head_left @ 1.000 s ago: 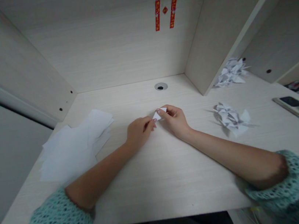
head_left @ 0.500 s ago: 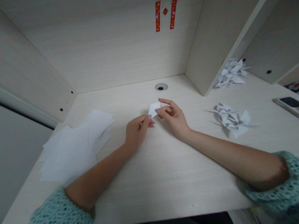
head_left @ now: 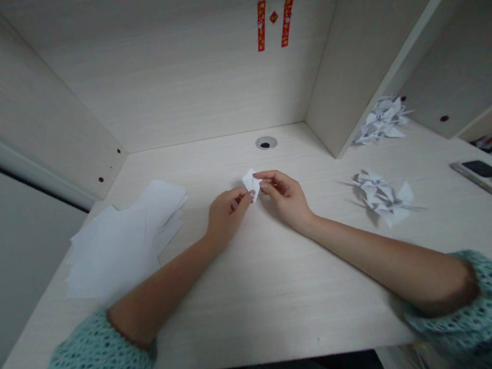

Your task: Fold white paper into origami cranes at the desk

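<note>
A small folded piece of white paper (head_left: 250, 182) is pinched between both my hands above the middle of the pale wooden desk (head_left: 261, 292). My left hand (head_left: 225, 215) is curled, its fingertips gripping the paper's lower edge. My right hand (head_left: 284, 194) holds the paper's right side between thumb and forefinger. Both forearms rest on the desk, with teal knit sleeves pushed up near the elbows.
A loose stack of white paper sheets (head_left: 120, 239) lies at the left. A pile of folded white paper figures (head_left: 380, 195) lies to the right, another pile (head_left: 381, 119) in the right shelf bay. A cable hole (head_left: 266, 142) is at the back, a phone (head_left: 482, 168) far right.
The folded paper has been turned up from flatter to more upright between the fingers. My right hand's fingers, spread half a second ago, have closed on it again.
</note>
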Tool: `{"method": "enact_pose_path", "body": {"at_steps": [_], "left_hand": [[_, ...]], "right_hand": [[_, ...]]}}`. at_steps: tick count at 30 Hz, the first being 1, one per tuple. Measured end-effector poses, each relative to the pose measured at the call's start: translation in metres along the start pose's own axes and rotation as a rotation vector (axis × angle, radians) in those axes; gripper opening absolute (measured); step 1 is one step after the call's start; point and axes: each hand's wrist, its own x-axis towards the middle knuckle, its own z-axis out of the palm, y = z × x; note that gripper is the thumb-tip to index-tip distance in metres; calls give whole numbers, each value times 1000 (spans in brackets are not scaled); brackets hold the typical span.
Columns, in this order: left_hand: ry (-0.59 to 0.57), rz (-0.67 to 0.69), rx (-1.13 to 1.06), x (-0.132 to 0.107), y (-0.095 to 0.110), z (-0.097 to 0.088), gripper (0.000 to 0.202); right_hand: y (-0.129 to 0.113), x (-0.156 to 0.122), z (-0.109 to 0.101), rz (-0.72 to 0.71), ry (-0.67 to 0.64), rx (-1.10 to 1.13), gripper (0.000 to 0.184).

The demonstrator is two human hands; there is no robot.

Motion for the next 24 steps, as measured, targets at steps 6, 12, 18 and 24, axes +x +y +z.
{"method": "enact_pose_path", "body": {"at_steps": [6, 12, 18, 24], "left_hand": [[78, -52, -243, 2, -4, 2, 28], [108, -90, -394, 5, -6, 4, 25], [117, -132, -473, 7, -6, 2, 22], [123, -166, -487, 8, -6, 0, 21]], "right_hand": [[5, 0, 0, -8, -67, 4, 21], [2, -1, 1, 10, -95, -2, 21], [-4, -2, 4, -21, -82, -71, 32], [2, -2, 5, -22, -38, 4, 25]]}}
